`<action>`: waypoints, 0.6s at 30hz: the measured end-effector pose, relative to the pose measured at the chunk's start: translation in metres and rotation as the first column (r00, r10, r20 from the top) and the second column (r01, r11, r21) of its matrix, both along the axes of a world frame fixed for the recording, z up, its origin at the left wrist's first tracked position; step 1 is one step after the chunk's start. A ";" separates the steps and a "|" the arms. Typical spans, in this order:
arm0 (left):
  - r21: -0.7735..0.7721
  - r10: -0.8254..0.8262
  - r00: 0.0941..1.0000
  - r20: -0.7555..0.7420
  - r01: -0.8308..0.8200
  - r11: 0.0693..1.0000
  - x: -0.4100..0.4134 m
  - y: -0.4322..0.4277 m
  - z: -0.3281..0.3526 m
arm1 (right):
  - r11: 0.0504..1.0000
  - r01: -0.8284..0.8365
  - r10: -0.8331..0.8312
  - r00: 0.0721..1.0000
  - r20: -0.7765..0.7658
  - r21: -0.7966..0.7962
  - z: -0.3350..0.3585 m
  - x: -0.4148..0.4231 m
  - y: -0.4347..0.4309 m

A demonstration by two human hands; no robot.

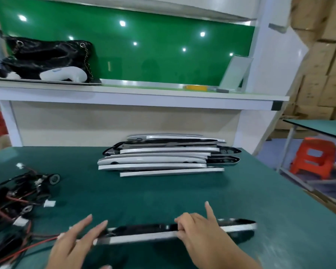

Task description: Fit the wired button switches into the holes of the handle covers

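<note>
Setting up a cover: right hand [200,232] has its grip clamped on 1 handle cover [144,232]; left hand [76,241], grip apart, lies at its left end. Next likely needs a wired switch [53,179] from the cover's left.

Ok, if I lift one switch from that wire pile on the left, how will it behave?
Probably floppy: the thin wires lie in loose curves. It may drag neighbours along, since the pile looks tangled. Likely light, as the parts look small.
</note>
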State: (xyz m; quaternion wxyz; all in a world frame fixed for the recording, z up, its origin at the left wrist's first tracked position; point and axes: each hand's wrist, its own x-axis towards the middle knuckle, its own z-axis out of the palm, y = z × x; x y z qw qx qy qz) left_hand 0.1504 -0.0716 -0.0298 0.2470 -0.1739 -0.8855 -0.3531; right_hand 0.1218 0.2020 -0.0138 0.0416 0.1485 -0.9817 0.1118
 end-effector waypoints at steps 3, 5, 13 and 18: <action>-0.153 -0.063 0.993 0.101 0.078 0.985 -0.005 -0.004 0.014 | 1.000 -0.021 0.021 1.000 -0.006 0.012 0.013 0.037 0.004; -0.132 0.010 0.983 0.182 0.014 0.991 -0.003 -0.007 0.017 | 1.000 -0.011 0.011 1.000 -0.012 0.013 0.016 0.050 0.010; -0.026 0.107 0.932 0.348 -0.105 0.994 -0.007 -0.010 0.028 | 0.994 0.014 -0.023 0.996 0.083 0.110 -0.005 0.039 0.038; -0.183 0.255 0.930 0.264 -0.211 0.960 -0.022 -0.030 0.033 | 0.994 0.018 -0.020 1.000 0.020 0.111 -0.013 0.030 0.042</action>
